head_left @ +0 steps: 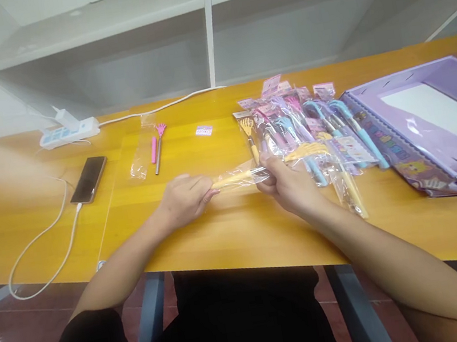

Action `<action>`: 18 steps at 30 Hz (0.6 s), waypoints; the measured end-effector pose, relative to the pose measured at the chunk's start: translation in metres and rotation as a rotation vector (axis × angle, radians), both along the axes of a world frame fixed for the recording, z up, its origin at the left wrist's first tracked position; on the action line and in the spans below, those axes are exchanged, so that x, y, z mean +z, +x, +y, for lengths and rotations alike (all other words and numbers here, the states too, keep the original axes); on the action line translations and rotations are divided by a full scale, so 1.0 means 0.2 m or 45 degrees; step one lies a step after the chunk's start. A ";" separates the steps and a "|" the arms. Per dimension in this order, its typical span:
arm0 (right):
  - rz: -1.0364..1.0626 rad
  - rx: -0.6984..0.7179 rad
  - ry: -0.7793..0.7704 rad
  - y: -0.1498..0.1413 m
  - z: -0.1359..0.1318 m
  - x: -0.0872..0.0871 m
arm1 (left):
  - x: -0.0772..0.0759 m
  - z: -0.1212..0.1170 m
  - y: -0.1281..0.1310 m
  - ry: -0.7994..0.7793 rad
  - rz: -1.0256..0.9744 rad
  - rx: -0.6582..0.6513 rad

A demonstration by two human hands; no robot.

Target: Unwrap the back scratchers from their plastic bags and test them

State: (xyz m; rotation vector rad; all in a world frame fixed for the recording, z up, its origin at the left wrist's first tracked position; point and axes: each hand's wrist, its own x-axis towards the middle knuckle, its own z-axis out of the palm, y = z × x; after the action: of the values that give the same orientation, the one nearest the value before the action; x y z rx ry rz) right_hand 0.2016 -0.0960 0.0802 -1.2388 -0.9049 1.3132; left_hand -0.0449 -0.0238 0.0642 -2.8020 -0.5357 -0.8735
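Holding yellow scratcher (232,179) in clear pkg (261,177) w/ both hands (187,199) (289,183).

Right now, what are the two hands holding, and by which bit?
A yellow scratcher in clear wrapping: the left hand grips its handle end, the right hand its metal rod near the hand-shaped head.

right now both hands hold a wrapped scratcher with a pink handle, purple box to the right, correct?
Not pink: the head view shows a yellow handle. The left hand and right hand do hold the wrapped scratcher, with the purple box to the right.
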 end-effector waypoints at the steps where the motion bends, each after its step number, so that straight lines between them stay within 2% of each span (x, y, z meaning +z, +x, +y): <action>1: 0.007 -0.003 0.004 0.00 0.00 -0.01 | 0.00 0.00 0.00 0.009 -0.005 -0.001; 8: -0.043 -0.062 0.007 -0.04 0.00 -0.04 | -0.03 0.02 -0.03 0.004 -0.007 0.053; 12: -0.052 -0.091 0.086 -0.09 -0.01 -0.09 | -0.04 0.00 0.00 -0.037 -0.029 0.101; 18: -0.165 0.061 0.244 -0.11 -0.03 -0.18 | -0.04 -0.07 0.07 -0.218 0.009 0.128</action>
State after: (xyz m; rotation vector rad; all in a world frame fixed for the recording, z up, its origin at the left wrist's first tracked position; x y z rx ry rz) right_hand 0.1798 -0.1019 0.0440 -1.1682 -1.1320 1.1633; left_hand -0.0319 -0.0379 0.0558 -2.8973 -0.7784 -0.8343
